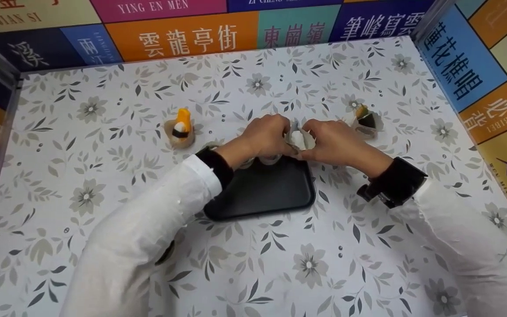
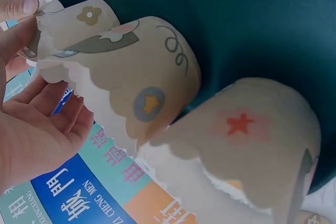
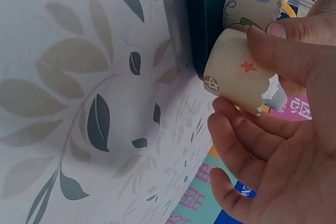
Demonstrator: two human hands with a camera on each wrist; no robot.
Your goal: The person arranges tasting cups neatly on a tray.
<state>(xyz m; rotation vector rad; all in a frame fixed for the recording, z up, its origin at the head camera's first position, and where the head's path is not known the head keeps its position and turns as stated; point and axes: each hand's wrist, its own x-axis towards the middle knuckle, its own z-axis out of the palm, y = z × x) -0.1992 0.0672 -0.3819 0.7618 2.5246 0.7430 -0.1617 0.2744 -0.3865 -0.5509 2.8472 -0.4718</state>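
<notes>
Both hands meet at a small paper baking cup [image 1: 298, 140] over the far right corner of a black tray [image 1: 271, 189]. Something white and grey sits inside it. My left hand [image 1: 266, 134] pinches its left side, my right hand [image 1: 333, 141] its right. In the right wrist view, thumb and fingers grip the cup [image 3: 236, 66], printed with a red star, beside the tray edge. More scallop-edged cups [image 2: 152, 66] stand in a row along the tray in the left wrist view, partly hidden by the left hand and arm in the head view.
Left of the tray stands a paper cup [image 1: 178, 140] with an orange, white and black sushi-like piece [image 1: 182, 124]. To the right is another cup holding a dark green and yellow piece [image 1: 366, 118]. Lettered panels [image 1: 187, 39] border the flowered tabletop [image 1: 86, 198].
</notes>
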